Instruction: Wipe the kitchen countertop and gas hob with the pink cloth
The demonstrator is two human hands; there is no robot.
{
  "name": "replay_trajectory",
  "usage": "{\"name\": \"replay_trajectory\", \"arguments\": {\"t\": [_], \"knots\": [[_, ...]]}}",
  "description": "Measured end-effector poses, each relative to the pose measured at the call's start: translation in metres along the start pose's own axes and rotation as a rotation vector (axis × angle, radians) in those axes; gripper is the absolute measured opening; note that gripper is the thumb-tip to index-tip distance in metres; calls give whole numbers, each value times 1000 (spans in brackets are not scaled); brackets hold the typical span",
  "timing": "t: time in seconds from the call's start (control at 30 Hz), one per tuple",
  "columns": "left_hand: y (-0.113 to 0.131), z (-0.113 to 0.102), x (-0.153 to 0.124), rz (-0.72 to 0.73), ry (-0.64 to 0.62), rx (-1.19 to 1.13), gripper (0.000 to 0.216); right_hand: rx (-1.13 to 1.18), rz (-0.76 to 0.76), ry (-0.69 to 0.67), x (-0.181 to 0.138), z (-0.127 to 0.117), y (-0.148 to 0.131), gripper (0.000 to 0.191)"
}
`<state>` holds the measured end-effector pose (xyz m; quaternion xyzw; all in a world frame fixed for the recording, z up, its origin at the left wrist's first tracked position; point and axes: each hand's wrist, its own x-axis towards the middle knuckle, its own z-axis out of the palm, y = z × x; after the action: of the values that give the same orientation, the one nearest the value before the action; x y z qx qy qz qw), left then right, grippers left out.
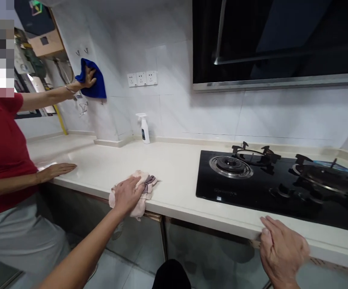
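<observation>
My left hand (127,195) presses on a crumpled pale pink cleaning cloth (140,206) with a greyish-purple part, at the front edge of the white countertop (174,176). Its fingers lie over the cloth, and part of the cloth hangs over the edge. To the right, my right hand (283,249) is at the counter's front edge, just in front of the black gas stove (237,196). Its fingers extend toward the counter top and hold no loose object. The fingertips seem to touch the edge.
Against the tiled wall stands a white spray bottle (145,130). Pot supports (256,154) rise from the stove beneath a black range hood (267,44). At left, a person in a red shirt (2,148) holds a blue cloth (97,86) to the wall, other hand (56,171) on the counter.
</observation>
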<state>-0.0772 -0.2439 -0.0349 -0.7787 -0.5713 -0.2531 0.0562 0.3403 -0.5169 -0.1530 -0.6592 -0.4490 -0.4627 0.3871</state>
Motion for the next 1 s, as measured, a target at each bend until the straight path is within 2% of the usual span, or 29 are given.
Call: {"name": "replay_trajectory", "arguments": {"t": [0.07,0.17,0.37,0.53,0.63,0.73,0.83,0.9,0.93,1.0], "knots": [[16,7,-11,0,52,-8,54,0,35,13,1,2,-5,25],[53,14,-32,90,53,-76,51,10,55,19,1,3,-8,25],[161,33,-84,434,47,-294,45,33,84,-30,1,0,-9,25],[252,53,-114,634,-55,-376,50,55,65,-109,1,-2,-8,27],[287,54,-117,725,-142,-376,57,98,55,-125,0,-2,-4,29],[295,45,-114,759,-184,-433,62,247,123,-102,4,-8,-1,29],[281,32,-105,826,-273,-622,80,400,363,9,19,-25,-9,30],[267,26,-96,812,-367,-804,84,422,436,61,34,-37,-28,34],[260,24,-89,768,-396,-904,78,416,391,35,41,-40,-40,35],[244,22,-75,638,-367,-1059,64,364,194,-128,54,-40,-69,36]]}}
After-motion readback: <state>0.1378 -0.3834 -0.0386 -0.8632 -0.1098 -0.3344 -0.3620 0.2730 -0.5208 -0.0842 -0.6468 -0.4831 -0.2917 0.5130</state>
